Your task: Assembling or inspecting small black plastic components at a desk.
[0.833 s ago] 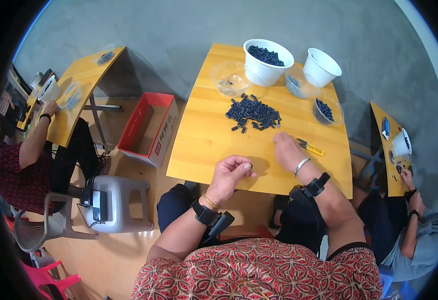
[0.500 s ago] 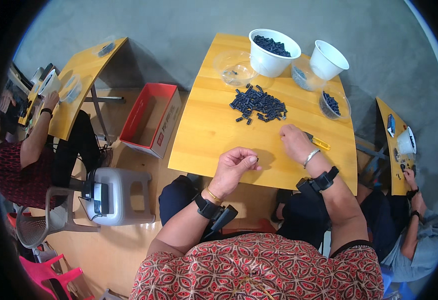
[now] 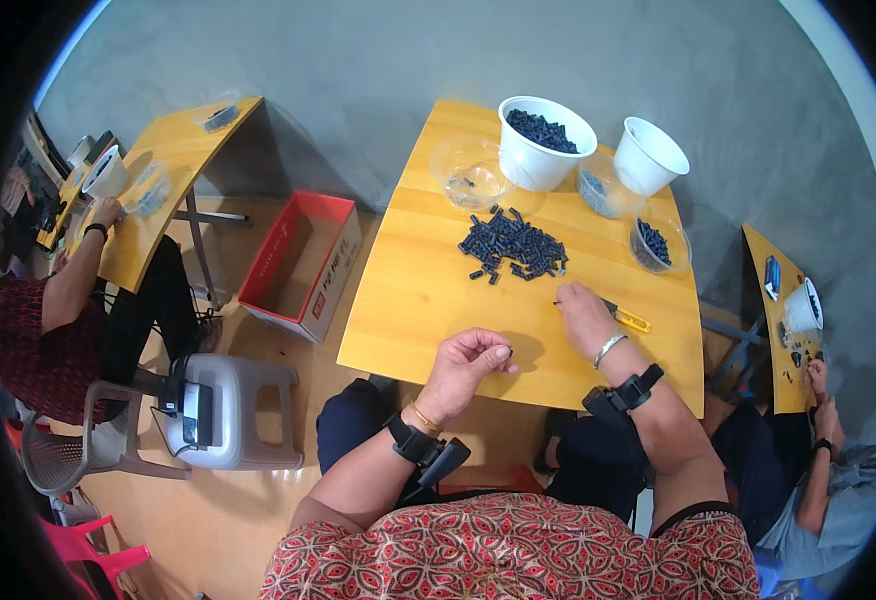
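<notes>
My left hand (image 3: 466,372) is closed in a pinch just over the near edge of the wooden table (image 3: 398,310). A small black piece (image 3: 511,351) peeks out between its thumb and finger, mostly covered. My right hand (image 3: 586,320) is over the table just nearer than a loose pile of short black cylindrical pieces (image 3: 518,245). Its fingers are bent together, with a tiny dark tip (image 3: 558,302) showing at them; what it belongs to is hidden. A yellow and black utility knife (image 3: 630,318) lies right beside this hand.
Along the far side stand a white tub (image 3: 548,165) full of black pieces, another white tub (image 3: 651,160), and clear bowls (image 3: 471,180), one holding black pieces (image 3: 654,242). A red-rimmed cardboard box (image 3: 303,265) sits on the floor left. People work at tables either side.
The whole view has shifted, so the table appears lower. Both hands stay nearly in place over the table; a dark tip now shows at my right fingertips.
</notes>
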`<state>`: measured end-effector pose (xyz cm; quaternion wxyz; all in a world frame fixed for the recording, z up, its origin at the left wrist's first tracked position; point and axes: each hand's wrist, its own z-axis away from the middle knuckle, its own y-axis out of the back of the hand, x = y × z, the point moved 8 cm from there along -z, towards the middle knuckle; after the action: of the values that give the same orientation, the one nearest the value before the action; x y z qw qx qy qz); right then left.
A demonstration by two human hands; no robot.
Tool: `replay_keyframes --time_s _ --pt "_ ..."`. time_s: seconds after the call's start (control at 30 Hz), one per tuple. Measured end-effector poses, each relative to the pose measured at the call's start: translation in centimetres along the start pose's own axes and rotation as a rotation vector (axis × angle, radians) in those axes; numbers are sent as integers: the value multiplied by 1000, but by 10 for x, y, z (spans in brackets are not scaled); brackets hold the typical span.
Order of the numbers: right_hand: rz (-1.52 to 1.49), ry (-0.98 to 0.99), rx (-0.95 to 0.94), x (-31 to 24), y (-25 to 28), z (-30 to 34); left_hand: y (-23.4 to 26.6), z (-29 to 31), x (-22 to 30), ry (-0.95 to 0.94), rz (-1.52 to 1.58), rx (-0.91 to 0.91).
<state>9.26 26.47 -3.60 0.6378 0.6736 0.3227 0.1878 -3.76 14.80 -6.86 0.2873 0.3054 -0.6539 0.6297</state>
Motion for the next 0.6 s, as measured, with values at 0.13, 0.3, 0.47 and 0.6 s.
replay_keyframes --time_s 0.13,0.3,0.47,0.6 --pt "6 5 41 0 4 -3 1 -1 1 -7 16 -2" --pt "-253 60 101 -2 21 -7 0 1 0 37 -47 20" --pt "-386 175 332 -33 79 -40 0 7 -4 80 -23 27" --pt "-298 228 541 -50 123 -84 -8 6 -1 11 -129 -74"
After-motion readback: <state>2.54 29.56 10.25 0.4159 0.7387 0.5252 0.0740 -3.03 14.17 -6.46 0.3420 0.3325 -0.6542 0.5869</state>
